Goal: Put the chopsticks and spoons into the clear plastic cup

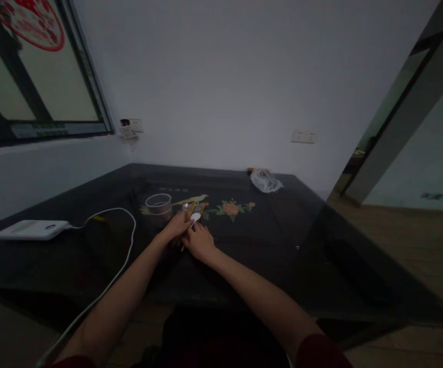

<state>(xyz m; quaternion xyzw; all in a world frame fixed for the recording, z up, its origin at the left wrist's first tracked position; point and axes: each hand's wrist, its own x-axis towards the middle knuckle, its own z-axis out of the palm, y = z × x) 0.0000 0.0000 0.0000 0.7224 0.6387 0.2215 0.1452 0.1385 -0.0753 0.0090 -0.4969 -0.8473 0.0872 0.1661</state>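
Left hand (178,226) pinched white spoon (195,216) and sticks (192,206) inboard of table (267,240) front edge, likely keeping handles bunched. Right hand (200,242) curled alongside, grip unclear. Clear cup (159,208) stood upright just beside, toward left edge.

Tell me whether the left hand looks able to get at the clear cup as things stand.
Probably yes: the clear cup stands close beside the left hand, with nothing visible between them, though that hand appears busy at the white spoon.
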